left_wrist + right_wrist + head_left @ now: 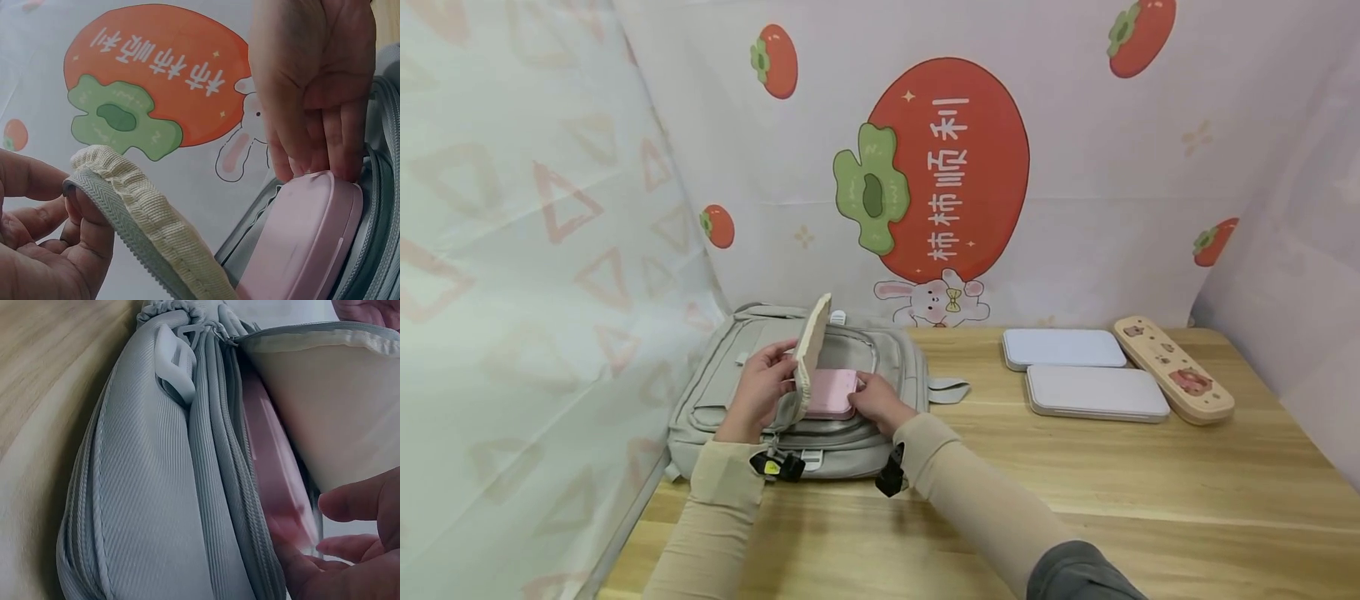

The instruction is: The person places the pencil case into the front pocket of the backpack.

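A grey backpack [891, 358] lies on the table with a front pocket unzipped. My left hand [760, 390] pinches the edge of the pocket flap [153, 206] between thumb and fingers and holds it raised, its pale lining showing in the right wrist view. Inside the opening sits a pink case [832, 393] with rounded edges. My right hand [882, 402] holds the case's right end, fingertips at its end face in the left wrist view. The flap hides the case's left part from the head view.
To the right lie a light blue case [1063, 347] and a white case [1097, 392], with a beige decorated case [1176, 371] slanting beside them. A strap [949, 390] sticks out from the backpack's right side. Printed cloth [760, 167] stands behind the table.
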The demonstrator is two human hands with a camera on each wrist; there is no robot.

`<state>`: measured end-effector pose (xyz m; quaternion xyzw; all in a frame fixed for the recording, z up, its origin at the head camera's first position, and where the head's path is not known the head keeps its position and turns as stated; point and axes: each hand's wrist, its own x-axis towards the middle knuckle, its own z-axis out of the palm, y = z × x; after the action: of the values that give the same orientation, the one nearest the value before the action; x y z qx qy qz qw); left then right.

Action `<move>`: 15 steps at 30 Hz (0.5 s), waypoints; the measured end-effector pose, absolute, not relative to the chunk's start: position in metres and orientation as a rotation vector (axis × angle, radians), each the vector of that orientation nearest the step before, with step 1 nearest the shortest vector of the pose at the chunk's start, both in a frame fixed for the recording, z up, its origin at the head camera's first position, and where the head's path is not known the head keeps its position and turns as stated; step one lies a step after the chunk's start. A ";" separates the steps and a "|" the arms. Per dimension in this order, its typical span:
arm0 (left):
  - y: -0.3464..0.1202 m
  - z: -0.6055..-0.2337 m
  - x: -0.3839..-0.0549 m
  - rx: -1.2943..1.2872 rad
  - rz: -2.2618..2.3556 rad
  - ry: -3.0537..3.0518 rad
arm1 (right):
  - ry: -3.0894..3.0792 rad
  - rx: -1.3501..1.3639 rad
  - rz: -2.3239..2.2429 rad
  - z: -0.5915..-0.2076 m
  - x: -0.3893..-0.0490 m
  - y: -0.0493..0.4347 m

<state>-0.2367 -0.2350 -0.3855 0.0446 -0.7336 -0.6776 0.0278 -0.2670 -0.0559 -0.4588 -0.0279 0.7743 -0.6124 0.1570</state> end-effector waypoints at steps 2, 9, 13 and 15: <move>-0.235 -0.386 -0.238 0.154 -2.094 -2.278 | 2.245 -0.114 -1.722 -0.456 -0.267 -0.053; -0.235 -0.387 -0.237 0.154 -2.141 -2.260 | 2.179 -0.192 -1.698 -0.448 -0.266 -0.040; -0.233 -0.388 -0.237 0.134 -2.158 -2.262 | 2.119 -0.249 -1.708 -0.443 -0.263 -0.028; -0.232 -0.389 -0.238 0.129 -2.163 -2.259 | 2.102 -0.276 -1.703 -0.440 -0.263 -0.020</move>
<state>-0.2379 -0.2316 -0.3886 0.0412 -0.7215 -0.6911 0.0057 -0.2627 -0.0200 -0.4400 -0.0994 0.7559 -0.6123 0.2095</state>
